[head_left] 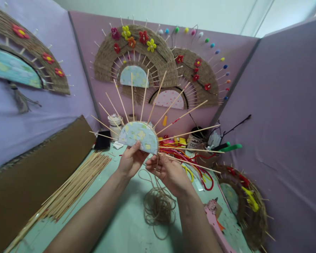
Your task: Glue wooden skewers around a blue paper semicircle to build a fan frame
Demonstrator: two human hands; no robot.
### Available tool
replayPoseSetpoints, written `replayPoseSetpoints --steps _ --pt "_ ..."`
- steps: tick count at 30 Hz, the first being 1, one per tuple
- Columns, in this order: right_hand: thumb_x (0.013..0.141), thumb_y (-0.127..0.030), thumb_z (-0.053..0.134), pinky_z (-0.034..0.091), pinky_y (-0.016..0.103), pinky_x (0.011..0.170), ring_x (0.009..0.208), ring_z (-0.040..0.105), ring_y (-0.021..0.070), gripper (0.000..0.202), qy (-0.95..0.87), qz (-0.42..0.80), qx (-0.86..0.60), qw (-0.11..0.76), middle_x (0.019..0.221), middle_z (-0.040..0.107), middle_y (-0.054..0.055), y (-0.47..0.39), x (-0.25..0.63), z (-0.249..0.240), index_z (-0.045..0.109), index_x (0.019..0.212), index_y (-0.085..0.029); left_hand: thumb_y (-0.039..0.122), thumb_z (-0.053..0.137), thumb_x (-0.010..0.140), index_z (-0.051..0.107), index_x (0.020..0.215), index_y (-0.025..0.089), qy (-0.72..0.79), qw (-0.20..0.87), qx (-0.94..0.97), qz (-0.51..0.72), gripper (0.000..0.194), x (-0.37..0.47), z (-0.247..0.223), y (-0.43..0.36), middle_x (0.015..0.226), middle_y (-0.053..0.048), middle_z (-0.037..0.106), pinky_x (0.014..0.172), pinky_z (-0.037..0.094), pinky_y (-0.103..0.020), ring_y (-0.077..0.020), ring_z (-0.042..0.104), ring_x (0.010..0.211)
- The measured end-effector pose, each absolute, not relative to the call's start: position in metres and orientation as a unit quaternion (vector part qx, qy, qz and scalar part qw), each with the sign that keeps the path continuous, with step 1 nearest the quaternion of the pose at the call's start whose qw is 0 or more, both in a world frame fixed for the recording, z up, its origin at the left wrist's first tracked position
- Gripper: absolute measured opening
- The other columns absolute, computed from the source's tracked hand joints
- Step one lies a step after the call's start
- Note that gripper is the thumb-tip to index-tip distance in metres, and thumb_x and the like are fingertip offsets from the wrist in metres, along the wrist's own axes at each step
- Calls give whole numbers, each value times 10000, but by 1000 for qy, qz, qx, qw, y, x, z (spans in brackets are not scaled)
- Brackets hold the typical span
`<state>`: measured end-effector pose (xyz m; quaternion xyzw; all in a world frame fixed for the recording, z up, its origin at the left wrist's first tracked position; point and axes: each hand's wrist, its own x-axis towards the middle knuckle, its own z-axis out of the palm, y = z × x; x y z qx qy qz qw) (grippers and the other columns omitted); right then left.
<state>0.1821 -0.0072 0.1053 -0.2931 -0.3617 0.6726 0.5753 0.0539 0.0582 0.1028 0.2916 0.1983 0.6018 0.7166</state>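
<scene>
Above the table I see a half-circle piece (139, 134) covered in pale blue floral fabric, with several thin wooden sticks (132, 95) fanning out from its curved edge. My left hand (131, 162) grips it at the flat lower edge, thumb on the front and fingers behind. At its lower right corner, by the lowest stick, my right hand (172, 174) has its thumb and index finger pinched on twine. The other right fingers are loosely curled. A loose coil of brown twine (159, 209) lies on the table below my hands, one strand leading upward.
Bundled sticks (80, 182) lie left, beside a brown cardboard panel (42, 182). Behind are a white jar (115, 126), colourful pipe cleaners (185, 158) and a pot (196, 140). A finished woven fan (252, 211) and a pink tool (216, 228) sit right. Woven fans (163, 56) hang on the partition.
</scene>
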Motion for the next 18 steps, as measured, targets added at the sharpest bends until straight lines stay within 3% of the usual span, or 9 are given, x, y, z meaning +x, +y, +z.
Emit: replayPoseSetpoints --steps 3,6,10,18 --pt "703 -542 773 479 237 602 550 550 83 417 -324 679 -298 587 643 639 2 -7 178 107 636 703 -148 244 752 748 659 1007 214 184 726 270 605 277 55 104 57 919 -22 732 802 531 -298 -174 672 864" --pt "684 -498 798 296 172 431 433 363 36 409 -311 677 -302 595 514 518 -47 -5 176 107 591 639 -148 209 745 754 642 1082 240 172 727 264 610 344 56 105 56 951 -8 737 800 531 -294 -162 675 872" --pt "697 -474 789 177 168 408 420 261 28 394 -316 664 -306 604 472 432 -74 -4 176 105 571 624 -154 200 738 763 633 1111 249 165 727 261 614 367 57 104 57 947 -2 741 811 530 -285 -151 682 868" --pt "706 -451 776 176 166 392 405 231 26 392 -309 668 -295 609 439 393 -88 -1 174 105 538 588 -163 204 760 746 629 1089 240 163 721 255 623 369 62 100 55 945 15 741 843 525 -275 -135 690 871"
